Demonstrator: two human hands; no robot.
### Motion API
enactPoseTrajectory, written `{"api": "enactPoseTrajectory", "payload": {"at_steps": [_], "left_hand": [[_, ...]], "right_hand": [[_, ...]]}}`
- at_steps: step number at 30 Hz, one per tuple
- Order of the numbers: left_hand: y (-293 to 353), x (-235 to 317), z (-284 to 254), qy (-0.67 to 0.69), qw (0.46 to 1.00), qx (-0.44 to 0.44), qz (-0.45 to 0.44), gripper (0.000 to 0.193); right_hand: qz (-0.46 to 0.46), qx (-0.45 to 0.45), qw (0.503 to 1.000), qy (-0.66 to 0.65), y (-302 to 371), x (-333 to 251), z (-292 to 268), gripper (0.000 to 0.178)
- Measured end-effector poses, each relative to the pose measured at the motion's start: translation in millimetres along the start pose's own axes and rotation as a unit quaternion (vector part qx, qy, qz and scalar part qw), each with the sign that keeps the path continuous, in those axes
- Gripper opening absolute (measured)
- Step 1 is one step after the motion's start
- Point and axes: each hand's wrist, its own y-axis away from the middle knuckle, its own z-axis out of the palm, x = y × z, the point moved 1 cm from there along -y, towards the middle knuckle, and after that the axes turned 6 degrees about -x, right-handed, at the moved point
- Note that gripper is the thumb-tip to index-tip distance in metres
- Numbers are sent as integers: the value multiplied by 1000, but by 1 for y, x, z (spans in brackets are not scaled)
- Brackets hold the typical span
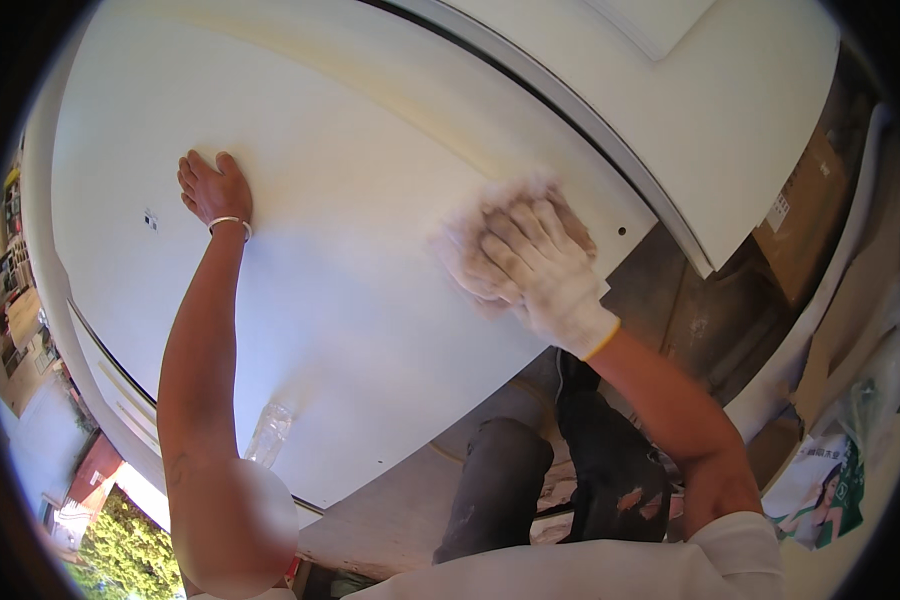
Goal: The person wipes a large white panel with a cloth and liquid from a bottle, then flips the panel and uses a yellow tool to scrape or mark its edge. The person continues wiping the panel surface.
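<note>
While a clear bottle (271, 434) is resting on the smooth white panel (360, 310), its contents indistinct, the right hand (535, 262), in a knitted glove (572, 302), is curling its fingers over a fuzzy, bunched cloth (460, 255) there; farther off, the bare left hand (217, 190) is pressing that panel, empty, fingers slightly spread.

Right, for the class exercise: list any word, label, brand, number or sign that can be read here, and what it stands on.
Print, white and green, lower right: a line of dark characters; I won't copy its wording.
Panel: small dark-and-white sticker, too small to read.
Carton, right: white label, too small to read.
Nothing else is clear enough to read.
</note>
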Motion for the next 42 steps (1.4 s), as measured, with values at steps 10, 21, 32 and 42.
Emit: {"api": "enactPoseTrajectory", "payload": {"at_steps": [10, 21, 32, 42], "left_hand": [[-5, 2, 0, 2, 1000, 7, -17, 72], [-10, 3, 3, -7, 1000, 11, -28, 73], [-17, -1, 7, -18, 999, 13, -24, 72], [15, 3, 11, 5, 999, -4, -40, 73]], "right_hand": [[-52, 65, 996, 25, -71, 14, 30, 57], [8, -16, 999, 43, 12, 6, 6, 69], [58, 18, 995, 79, 121, 30, 18, 69], [-129, -99, 979, -125, 150, -53, 31, 56]]}}
